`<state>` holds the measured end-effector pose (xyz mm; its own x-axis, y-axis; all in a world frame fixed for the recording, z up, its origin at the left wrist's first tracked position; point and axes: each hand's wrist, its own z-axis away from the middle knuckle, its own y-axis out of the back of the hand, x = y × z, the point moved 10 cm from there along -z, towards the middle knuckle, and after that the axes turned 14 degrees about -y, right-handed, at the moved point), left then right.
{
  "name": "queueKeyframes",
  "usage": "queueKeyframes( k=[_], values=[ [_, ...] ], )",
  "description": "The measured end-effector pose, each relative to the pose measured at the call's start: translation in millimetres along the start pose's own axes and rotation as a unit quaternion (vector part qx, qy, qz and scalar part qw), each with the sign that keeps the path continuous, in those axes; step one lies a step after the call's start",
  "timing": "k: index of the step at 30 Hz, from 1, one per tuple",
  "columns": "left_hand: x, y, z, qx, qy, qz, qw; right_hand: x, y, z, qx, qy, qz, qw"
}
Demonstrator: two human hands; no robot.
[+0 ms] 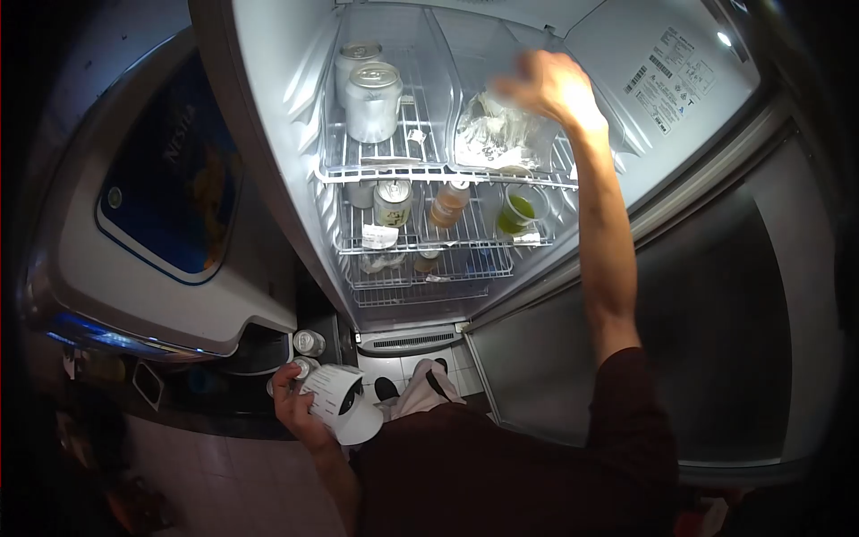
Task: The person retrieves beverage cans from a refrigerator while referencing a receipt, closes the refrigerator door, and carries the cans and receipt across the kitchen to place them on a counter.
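My right hand is raised inside the lit fridge, over a clear bin on the top shelf. Below it in that bin lies a pale, crumpled-looking mass that I cannot identify. The fingers are smeared by motion, so whether they hold anything is unclear. Low on the left, my left hand grips a white item printed with small text, which has a dark opening and a rounded white side. Just beyond those fingers stands a can on a dark counter.
Silver cans fill the left bin on the top shelf. Lower down sit a green-white can, an orange drink and a cup of green liquid. A Nestea dispenser borders the left; the fridge door stands open on the right.
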<state>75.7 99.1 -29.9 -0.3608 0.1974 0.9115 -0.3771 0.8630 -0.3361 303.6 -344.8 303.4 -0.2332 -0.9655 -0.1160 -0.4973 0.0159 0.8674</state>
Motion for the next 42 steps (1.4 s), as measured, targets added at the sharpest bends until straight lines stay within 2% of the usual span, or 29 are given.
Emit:
queueKeyframes(
  k=[1,4,9,12,15,17,19,20,22,24,25,26,29,31,32,34,36,37,40,41,42],
  values=[
    [2.2,-0.1,0.2,-0.006,-0.018,-0.019,1.000,-3.8,-6.3,-3.6,-0.057,-0.036,0.098,0.993],
    [5.7,-2.3,-2.3,-0.018,-0.051,-0.060,0.997,-35.8,-17.6,13.7,-0.169,0.031,0.220,0.960],
    [-0.8,-5.9,-2.8,-0.020,-0.027,-0.025,0.999,-29.6,-53.9,10.1,-0.215,0.024,0.245,0.945],
    [5.1,-8.7,-1.0,-0.024,-0.035,-0.021,0.999,-26.0,-45.6,6.5,-0.173,0.053,0.161,0.970],
    [18.8,-19.0,-1.6,-0.053,-0.072,-0.024,0.996,-9.6,-6.9,9.7,-0.017,-0.009,0.064,0.998],
    [29.3,-38.1,-2.9,-0.108,-0.055,-0.038,0.992,1.0,19.5,12.8,-0.016,-0.026,-0.131,0.991],
    [45.6,-66.8,-5.9,-0.161,-0.056,-0.040,0.985,16.1,35.4,16.8,0.007,-0.047,-0.277,0.960],
    [59.9,-85.3,-10.8,-0.206,-0.081,-0.078,0.972,17.6,37.0,23.3,-0.033,-0.047,-0.389,0.920],
    [92.1,-127.2,-22.4,-0.289,-0.136,-0.147,0.936,3.5,61.5,46.0,-0.040,0.041,-0.569,0.820],
    [127.2,-173.4,-31.3,-0.347,-0.216,-0.180,0.895,-1.8,67.8,64.0,-0.092,0.021,-0.618,0.781],
    [141.9,-196.0,-35.1,-0.359,-0.244,-0.168,0.885,6.8,68.4,71.0,-0.050,-0.001,-0.619,0.784],
    [155.7,-219.0,-37.3,-0.371,-0.271,-0.156,0.874,10.3,62.7,77.7,-0.056,-0.028,-0.620,0.782],
    [176.9,-279.5,-45.2,-0.382,-0.279,-0.124,0.873,-0.1,70.2,106.5,-0.067,-0.053,-0.599,0.796],
    [182.8,-312.1,-46.1,-0.407,-0.313,-0.119,0.850,-5.0,70.5,120.5,-0.057,-0.038,-0.605,0.793],
    [179.4,-322.7,-49.1,-0.400,-0.310,-0.096,0.857,-3.8,71.6,125.2,-0.051,-0.031,-0.607,0.792],
    [168.0,-340.1,-57.9,-0.406,-0.263,-0.075,0.872,-1.2,81.2,133.0,-0.015,0.032,-0.586,0.809],
    [178.1,-352.5,-65.2,-0.383,-0.353,-0.076,0.850,4.0,86.0,133.2,-0.011,0.055,-0.561,0.826],
    [186.2,-358.7,-69.4,-0.367,-0.392,-0.062,0.842,11.3,78.8,127.4,-0.049,0.014,-0.519,0.853],
    [199.9,-379.9,-80.0,-0.331,-0.474,-0.122,0.807,46.3,63.1,107.7,-0.130,-0.003,-0.563,0.816],
    [199.5,-387.6,-82.7,-0.336,-0.468,-0.169,0.800,60.3,63.4,100.4,-0.102,-0.003,-0.612,0.784],
    [199.4,-394.4,-84.0,-0.339,-0.463,-0.215,0.790,83.0,43.1,86.1,-0.144,-0.036,-0.679,0.719]
  ],
)
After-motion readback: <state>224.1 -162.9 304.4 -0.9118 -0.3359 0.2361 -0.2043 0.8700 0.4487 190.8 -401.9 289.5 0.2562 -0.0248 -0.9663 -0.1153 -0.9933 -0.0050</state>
